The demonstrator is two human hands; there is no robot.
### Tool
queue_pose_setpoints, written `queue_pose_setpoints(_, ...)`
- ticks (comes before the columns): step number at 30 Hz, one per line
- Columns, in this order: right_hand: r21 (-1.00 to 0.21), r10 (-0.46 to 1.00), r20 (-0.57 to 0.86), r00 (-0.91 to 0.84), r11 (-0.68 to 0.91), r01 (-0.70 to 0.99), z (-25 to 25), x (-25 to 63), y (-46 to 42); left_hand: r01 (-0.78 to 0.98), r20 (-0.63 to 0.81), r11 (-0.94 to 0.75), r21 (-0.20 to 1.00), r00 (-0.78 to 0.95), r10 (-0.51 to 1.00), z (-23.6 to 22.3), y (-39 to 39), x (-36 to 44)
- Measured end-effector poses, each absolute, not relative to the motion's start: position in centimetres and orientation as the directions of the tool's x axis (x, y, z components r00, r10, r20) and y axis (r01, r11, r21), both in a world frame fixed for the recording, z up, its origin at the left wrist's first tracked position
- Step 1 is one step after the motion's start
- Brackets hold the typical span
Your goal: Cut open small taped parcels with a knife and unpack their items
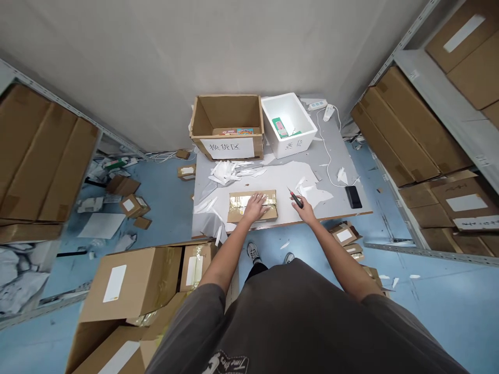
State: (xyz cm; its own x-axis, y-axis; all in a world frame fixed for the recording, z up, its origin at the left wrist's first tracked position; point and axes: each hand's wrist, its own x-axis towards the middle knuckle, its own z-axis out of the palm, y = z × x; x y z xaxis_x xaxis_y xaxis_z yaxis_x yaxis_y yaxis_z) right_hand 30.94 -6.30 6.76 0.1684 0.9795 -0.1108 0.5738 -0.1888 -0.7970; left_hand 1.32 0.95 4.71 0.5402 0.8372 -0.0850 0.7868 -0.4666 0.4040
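A small cardboard box (236, 208) with shiny clear tape along its top lies near the front edge of the table. My left hand (255, 206) rests on its top, fingers stretched out over the tape. To the right of the box, my right hand (305, 210) is closed around a slim pointed tool (297, 200) with a black-and-red handle. The tool's thin tip points up and left, apart from the box; whether it is a screwdriver or a knife I cannot tell.
An open carton (226, 148) and a white foam box (294, 143) stand at the table's back. Torn white paper (226, 171) litters the tabletop. A black phone (353, 197) lies at the right, below a power strip (317, 105). Cartons (128, 285) stand left of me; loaded shelves flank both sides.
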Motion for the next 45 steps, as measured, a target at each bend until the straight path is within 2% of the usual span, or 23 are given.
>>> queue_pose_setpoints(2,-0.872,0.945,-0.218,0.245,-0.301,0.385,6.7,28.3,-6.5,0.790,-0.125,-0.481,0.381,0.559,0.820,5.8,2.0,0.4)
queue_pose_setpoints(4,-0.894,0.910,-0.334,0.248,-0.389,0.223,6.4,25.2,-7.2,0.813,-0.155,-0.470,0.343,0.542,0.826,6.9,3.1,-0.8)
queue_pose_setpoints(6,-0.894,0.896,-0.402,0.189,-0.429,0.132,5.8,21.9,-8.5,0.847,-0.207,-0.438,0.301,0.506,0.837,7.6,4.2,-2.5)
queue_pose_setpoints(8,-0.889,0.894,-0.434,0.110,-0.445,0.112,5.0,19.0,-10.0,0.879,-0.296,-0.394,0.268,0.464,0.835,8.0,5.1,-4.3)
queue_pose_setpoints(11,-0.865,0.904,-0.413,0.114,-0.428,0.263,3.7,15.8,-11.2,0.901,-0.391,-0.356,0.248,0.429,0.814,8.0,5.8,-7.0)
queue_pose_setpoints(14,-0.790,0.910,-0.369,0.189,-0.414,0.451,2.6,14.1,-10.3,0.900,-0.383,-0.375,0.223,0.435,0.815,7.7,5.3,-8.6)
queue_pose_setpoints(16,-0.753,0.907,-0.346,0.239,-0.421,0.507,2.1,13.8,-8.6,0.906,-0.357,-0.376,0.196,0.423,0.833,7.5,4.5,-9.0)
queue_pose_setpoints(20,-0.739,0.916,-0.262,0.304,-0.393,0.547,1.5,14.4,-4.5,0.935,-0.327,-0.309,0.172,0.350,0.878,7.2,2.0,-9.0)
queue_pose_setpoints(23,-0.755,0.936,-0.212,0.280,-0.338,0.561,1.2,15.2,-1.4,0.956,-0.317,-0.240,0.166,0.282,0.906,6.8,0.0,-8.9)
queue_pose_setpoints(28,-0.733,0.954,-0.227,0.196,-0.300,0.611,1.5,15.0,3.3,0.975,-0.321,-0.122,0.183,0.177,0.930,6.3,-2.7,-8.2)
queue_pose_setpoints(33,-0.709,0.950,-0.248,0.190,-0.312,0.632,2.7,13.9,6.8,0.959,-0.366,-0.089,0.269,0.187,0.912,6.5,-4.9,-7.6)
queue_pose_setpoints(37,-0.747,0.944,-0.267,0.196,-0.331,0.576,3.8,14.9,6.5,0.954,-0.311,-0.150,0.260,0.229,0.922,7.8,-4.2,-9.2)
queue_pose_setpoints(39,-0.768,0.941,-0.268,0.208,-0.339,0.544,4.1,15.9,4.5,0.935,-0.275,-0.251,0.252,0.317,0.908,8.5,-2.8,-10.2)
queue_pose_setpoints(43,-0.783,0.924,-0.310,0.223,-0.381,0.491,4.0,17.0,-1.6,0.773,-0.310,-0.564,0.290,0.634,0.708,9.4,0.8,-10.1)
queue_pose_setpoints(45,-0.788,0.911,-0.341,0.230,-0.411,0.458,3.7,16.7,-4.4,0.697,-0.343,-0.644,0.315,0.716,0.608,9.3,2.4,-8.9)
